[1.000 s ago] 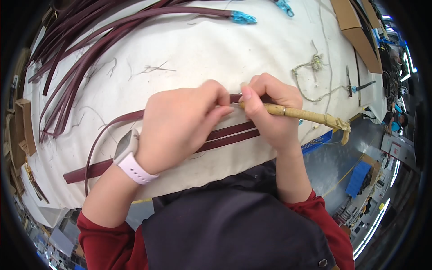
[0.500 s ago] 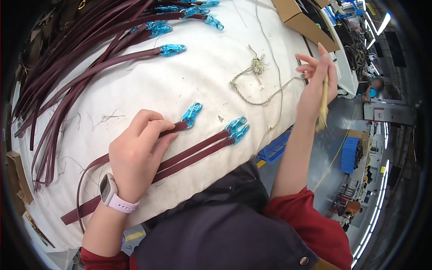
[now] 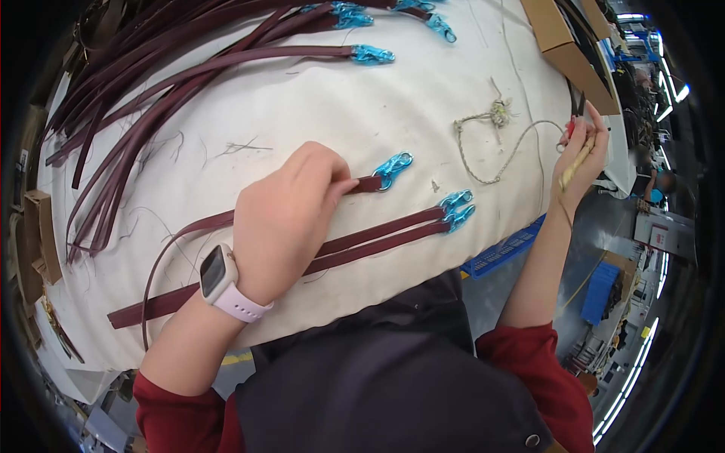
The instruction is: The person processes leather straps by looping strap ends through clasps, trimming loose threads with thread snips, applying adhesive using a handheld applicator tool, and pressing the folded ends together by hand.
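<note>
Left hand (image 3: pixel 281 219): pinching flat maroon strap (image 3: pixel 368 184) beside blue-wrapped metal clip (image 3: pixel 394 171) | Right hand (image 3: pixel 592 160), 2 o'clock: gripping slim yellow tool (image 3: pixel 568 175), dark-bladed snips (image 3: pixel 581 106) | Advise: firm pinch, blades angled off strap

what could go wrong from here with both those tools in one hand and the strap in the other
The right hand has the small dark-bladed snips and yellow stick-like tool together, so one may slip or a fingertip may get nicked.
The grey braided cord leading towards that hand could snag.
The left hand pinches the maroon strap beside its blue-wrapped metal clasp; blades brought there might scratch either.
</note>
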### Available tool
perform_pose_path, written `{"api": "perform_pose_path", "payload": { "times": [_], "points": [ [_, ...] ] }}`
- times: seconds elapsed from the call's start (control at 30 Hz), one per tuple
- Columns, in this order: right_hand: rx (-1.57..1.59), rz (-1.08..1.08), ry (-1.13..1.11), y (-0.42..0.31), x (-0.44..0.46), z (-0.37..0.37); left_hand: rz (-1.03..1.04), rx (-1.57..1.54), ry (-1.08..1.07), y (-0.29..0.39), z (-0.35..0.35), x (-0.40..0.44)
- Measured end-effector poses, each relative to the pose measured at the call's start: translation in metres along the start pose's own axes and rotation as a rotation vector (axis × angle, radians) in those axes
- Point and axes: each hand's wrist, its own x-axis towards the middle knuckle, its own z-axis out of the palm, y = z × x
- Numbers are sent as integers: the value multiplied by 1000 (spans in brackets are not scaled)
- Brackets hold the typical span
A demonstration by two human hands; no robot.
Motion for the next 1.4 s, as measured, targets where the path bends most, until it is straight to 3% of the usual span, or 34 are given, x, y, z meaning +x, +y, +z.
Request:
{"api": "perform_pose_path", "payload": {
  "times": [0.07,0.13,0.27,0.53,1.1,1.4],
  "points": [
    [-58,51,-137,-65,-38,24,-71,-68,20,-3,-1,-3],
    [-3,-52,-308,-109,-82,39,-149,-208,-2,-1,-5,-3],
    [79,-166,-693,-151,-134,43,-179,-272,-13,1,-8,-2],
    [61,-259,-684,-147,-146,61,-73,-247,-27,-2,-6,-3],
    [71,-204,-663,-142,-148,61,-81,-224,-16,-1,-4,-1],
    [-9,-281,-691,-143,-148,60,-48,-113,-8,3,-2,0]
  ]
}}
